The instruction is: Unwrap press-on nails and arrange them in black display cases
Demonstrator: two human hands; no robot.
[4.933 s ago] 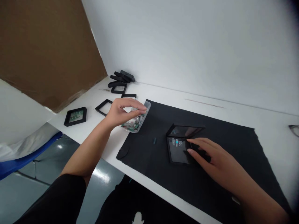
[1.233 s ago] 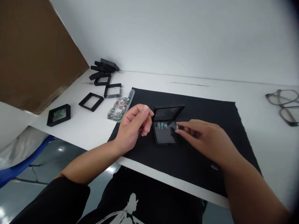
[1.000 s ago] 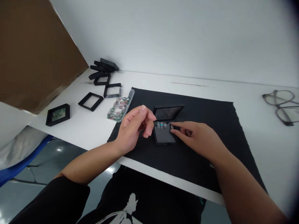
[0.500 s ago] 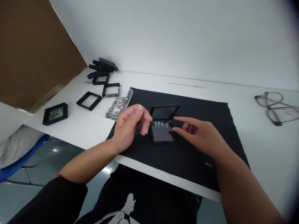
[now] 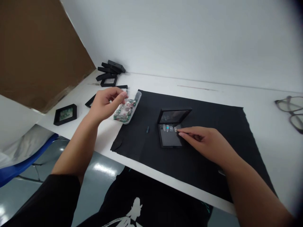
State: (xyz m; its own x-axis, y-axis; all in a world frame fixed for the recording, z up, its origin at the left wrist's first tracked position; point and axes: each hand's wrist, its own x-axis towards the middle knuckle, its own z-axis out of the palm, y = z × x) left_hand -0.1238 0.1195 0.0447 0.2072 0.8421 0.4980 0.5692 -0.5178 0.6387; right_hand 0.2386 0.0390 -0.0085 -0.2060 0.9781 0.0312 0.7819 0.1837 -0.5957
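At your far left a brown board [image 5: 35, 47] leans against the white wall [image 5: 189, 37]. Below it a blue chair [image 5: 23, 157] stands on the grey floor [image 5: 104, 176].

The white desk [image 5: 213, 91] runs the full width. On its left end lies a small black box [image 5: 65, 114] with green bits inside, and farther back, near the wall, a heap of black frames [image 5: 111, 71].

Your left hand [image 5: 106, 101] hovers over the left edge of a clear tray [image 5: 127, 108] of coloured pieces. Its fingers curl toward the thumb — whether they close on anything cannot be told.

The tray's right end rests on a black cloth [image 5: 201, 157] that covers the middle of the desk. A tiny dark bit [image 5: 147, 129] lies alone on the cloth, and just right of it an open black case [image 5: 169, 142] with its lid raised.

A row of small pieces [image 5: 167, 128] sits along the case's back edge. Your right hand [image 5: 205, 145] rests on the cloth, fingers drawn together, the forefinger tip touching the rightmost piece.

Two pairs of glasses [image 5: 290, 110] lie at the far right.
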